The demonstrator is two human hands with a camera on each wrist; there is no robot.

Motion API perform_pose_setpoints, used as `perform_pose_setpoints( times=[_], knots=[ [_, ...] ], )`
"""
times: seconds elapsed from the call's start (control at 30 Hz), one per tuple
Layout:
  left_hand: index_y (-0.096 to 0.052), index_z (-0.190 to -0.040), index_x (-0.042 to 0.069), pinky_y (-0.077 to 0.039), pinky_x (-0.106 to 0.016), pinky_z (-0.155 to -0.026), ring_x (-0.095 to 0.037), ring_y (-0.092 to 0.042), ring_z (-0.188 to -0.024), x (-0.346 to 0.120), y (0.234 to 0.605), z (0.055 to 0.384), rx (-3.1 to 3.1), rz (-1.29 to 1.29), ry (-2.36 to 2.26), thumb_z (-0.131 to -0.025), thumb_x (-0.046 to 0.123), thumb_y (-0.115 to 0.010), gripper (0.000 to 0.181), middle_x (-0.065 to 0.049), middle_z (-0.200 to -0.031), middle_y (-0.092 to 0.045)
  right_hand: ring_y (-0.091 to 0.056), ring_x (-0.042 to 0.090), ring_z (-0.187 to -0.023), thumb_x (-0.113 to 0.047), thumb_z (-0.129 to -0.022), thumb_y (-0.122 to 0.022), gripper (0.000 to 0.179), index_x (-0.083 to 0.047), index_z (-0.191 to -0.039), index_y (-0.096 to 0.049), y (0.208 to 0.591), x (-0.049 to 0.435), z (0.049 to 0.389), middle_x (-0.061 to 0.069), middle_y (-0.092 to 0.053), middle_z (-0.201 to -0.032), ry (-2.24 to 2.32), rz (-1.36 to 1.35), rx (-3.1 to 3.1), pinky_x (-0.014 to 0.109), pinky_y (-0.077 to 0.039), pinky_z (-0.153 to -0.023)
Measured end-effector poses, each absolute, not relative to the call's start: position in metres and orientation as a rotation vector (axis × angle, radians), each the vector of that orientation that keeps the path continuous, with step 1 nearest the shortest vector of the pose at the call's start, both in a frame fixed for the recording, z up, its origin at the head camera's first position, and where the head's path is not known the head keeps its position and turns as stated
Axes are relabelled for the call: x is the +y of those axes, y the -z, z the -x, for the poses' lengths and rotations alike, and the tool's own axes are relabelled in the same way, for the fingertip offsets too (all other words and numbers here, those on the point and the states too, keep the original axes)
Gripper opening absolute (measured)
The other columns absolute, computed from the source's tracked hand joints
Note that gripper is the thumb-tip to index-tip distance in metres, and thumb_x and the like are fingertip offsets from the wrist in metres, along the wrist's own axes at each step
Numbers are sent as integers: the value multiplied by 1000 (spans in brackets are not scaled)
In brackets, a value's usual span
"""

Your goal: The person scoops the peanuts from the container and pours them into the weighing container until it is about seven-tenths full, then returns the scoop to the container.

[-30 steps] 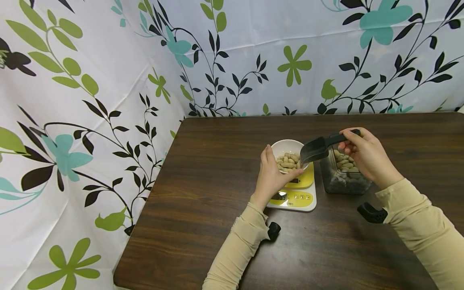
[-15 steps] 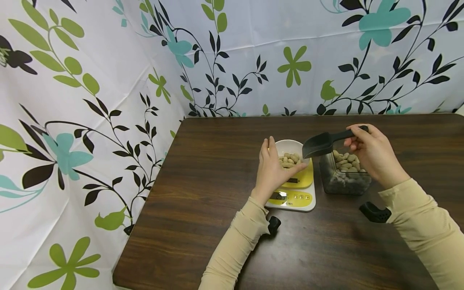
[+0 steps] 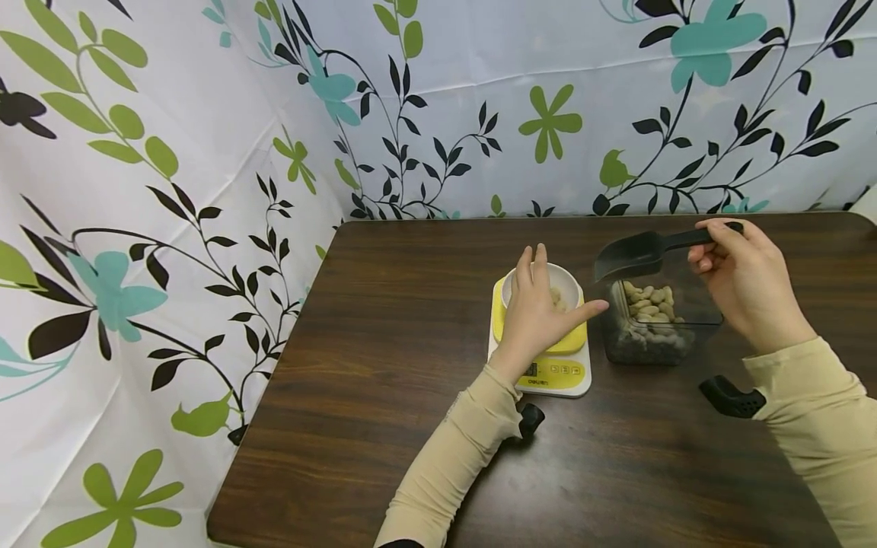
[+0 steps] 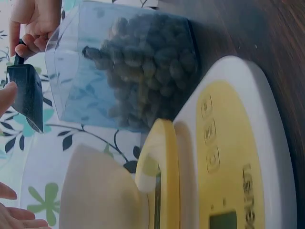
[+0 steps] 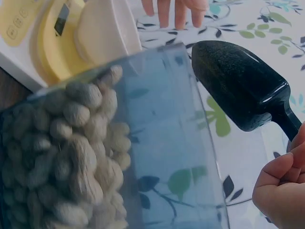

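My right hand (image 3: 752, 285) grips the handle of a black scoop (image 3: 629, 256), held above a clear box (image 3: 644, 352). Unshelled peanuts (image 3: 647, 304) fill the lower part of that box. The scoop's bowl looks empty in the right wrist view. Over a white bowl (image 3: 563, 275) hovers my left hand (image 3: 536, 320), fingers straight and thumb spread, holding nothing. Some peanuts (image 3: 558, 299) show inside the bowl, the rest hidden behind the hand. The bowl stands on the yellow platform of a white kitchen scale (image 3: 580, 380), just left of the box.
A dark wooden table (image 3: 356, 365) bears everything. Its back edge meets a white curtain (image 3: 473, 61) printed with leaves and flowers, which also runs down the left side. Black wrist devices stick out below both sleeves.
My right hand has drawn the scoop right and up, from the bowl's rim to above the box. My left hand has let go of the bowl and moved slightly up and right over it.
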State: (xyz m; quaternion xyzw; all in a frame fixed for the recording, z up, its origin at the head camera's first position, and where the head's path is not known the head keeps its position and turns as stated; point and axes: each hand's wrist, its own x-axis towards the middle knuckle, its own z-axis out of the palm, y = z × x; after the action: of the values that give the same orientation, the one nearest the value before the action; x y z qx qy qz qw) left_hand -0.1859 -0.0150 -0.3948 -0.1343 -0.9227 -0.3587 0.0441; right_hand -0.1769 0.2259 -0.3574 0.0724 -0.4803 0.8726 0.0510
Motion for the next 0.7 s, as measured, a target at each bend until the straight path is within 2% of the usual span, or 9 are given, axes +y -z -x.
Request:
perform_pose_setpoints(
  times=[0.23, 0.53, 0.7],
  knots=[
    [-14, -151, 19, -35, -43, -109, -25, -18, -144, 1, 394, 181, -2830, 524, 1109, -77, 62, -63, 99, -6, -157, -12, -57, 17, -66, -8, -95, -51, 14, 2, -103, -55, 358, 245, 170, 11, -62, -73, -2649, -205, -1348, 22, -41, -61],
    [-19, -150, 21, -39, -41, -106, -23, -27, -142, 21, 397, 179, -2839, 649, 1061, -81, 63, -57, 89, -5, -155, -20, -56, 14, -66, -14, -90, -60, 21, 1, -104, -54, 359, 265, 161, 8, -62, -72, -2469, -113, -1449, 19, -40, -60],
    [-20, -150, 22, -39, -39, -106, -23, -32, -139, 30, 399, 178, -2824, 714, 1089, -84, 59, -57, 84, -7, -153, -24, -55, 12, -64, -14, -91, -59, 17, -2, -102, -56, 358, 269, 160, 5, -62, -71, -2392, -77, -1563, 18, -40, -58]
  ],
)
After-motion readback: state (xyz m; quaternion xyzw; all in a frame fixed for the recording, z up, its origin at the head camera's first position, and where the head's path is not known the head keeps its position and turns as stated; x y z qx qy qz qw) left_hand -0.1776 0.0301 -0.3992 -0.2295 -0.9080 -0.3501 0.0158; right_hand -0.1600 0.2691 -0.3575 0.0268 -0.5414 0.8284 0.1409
